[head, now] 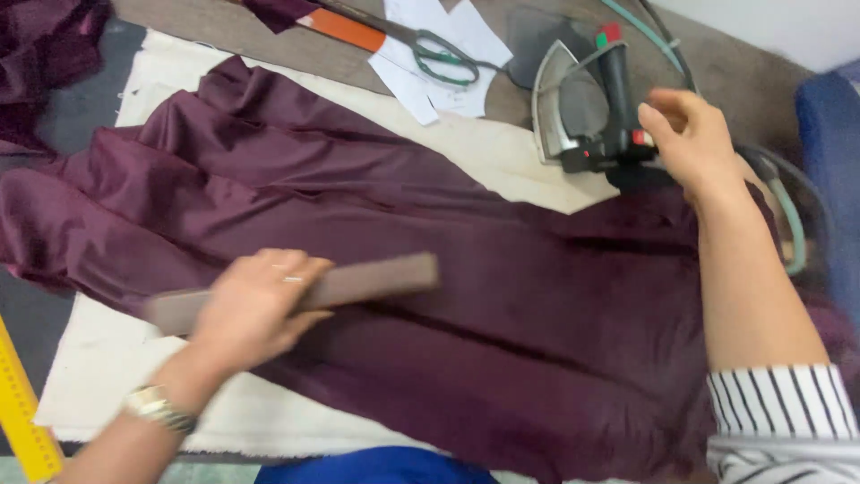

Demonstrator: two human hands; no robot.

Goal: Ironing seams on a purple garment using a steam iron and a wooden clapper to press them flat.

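Here, a wide piece of dark purple cloth [502,296] is spread over a cream pad [98,376] on the table [206,27], its folds running from upper left to lower right. An iron [582,108] is stood on its heel at the cloth's far right edge; its black handle is touched by the right hand [690,134], fingers curled loosely at it, though a full grip cannot be told. A long brown block [376,280] is gripped by the left hand [255,309] and laid flat on the cloth, its long axis pointing right towards the iron, well apart. Scissors [439,49] are seen on white paper [448,27] beyond.
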